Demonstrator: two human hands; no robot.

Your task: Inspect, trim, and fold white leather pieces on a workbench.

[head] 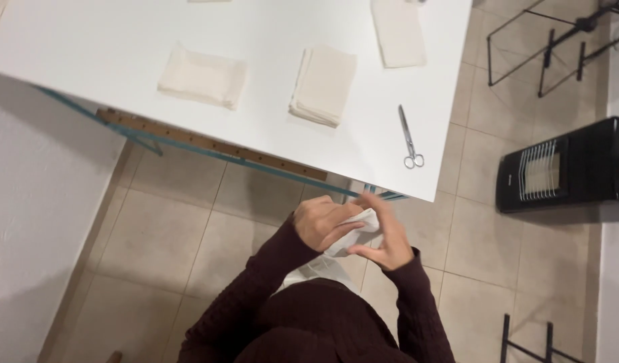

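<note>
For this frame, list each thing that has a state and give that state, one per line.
White cloth: bunched, held off the table between both hands.
Left hand: closed around the cloth.
Right hand: fingers gripping the cloth.
Scissors: shut, lying flat near the table's edge.
Stack of folded cloths: folded, piled on the white table.
Single folded cloth: folded, flat.
Long folded cloth: folded, flat.
Black heater: on the floor; on or off cannot be told.
</note>
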